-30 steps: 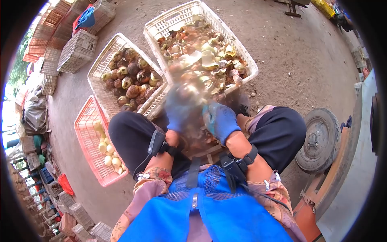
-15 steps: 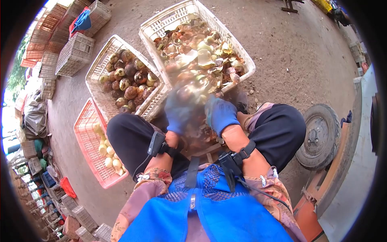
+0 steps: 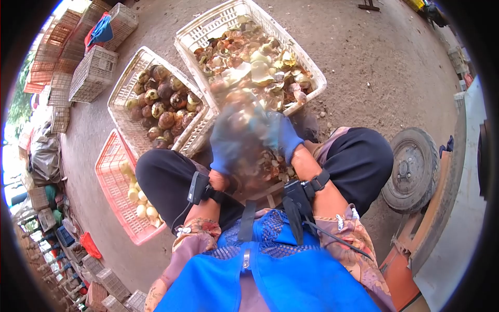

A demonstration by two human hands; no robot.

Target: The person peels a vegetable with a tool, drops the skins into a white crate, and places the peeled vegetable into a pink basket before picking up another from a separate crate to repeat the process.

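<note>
Left hand (image 3: 225, 143) and right hand (image 3: 283, 134), gloved, were close together beside the peelings crate (image 3: 321, 83); blur obscured opening and hold. Gritty ground (image 3: 358, 70) bore stacked crates (image 3: 94, 74) and a wheel (image 3: 410, 170).

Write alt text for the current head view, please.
Gloved left hand and right hand close together, too blurred to show what they hold, beside a white crate of peelings. To the left, another white crate holds dark-skinned bulbs; a red crate holds pale ones.

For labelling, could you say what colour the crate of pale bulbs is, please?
The crate is pinkish red; head view.
</note>
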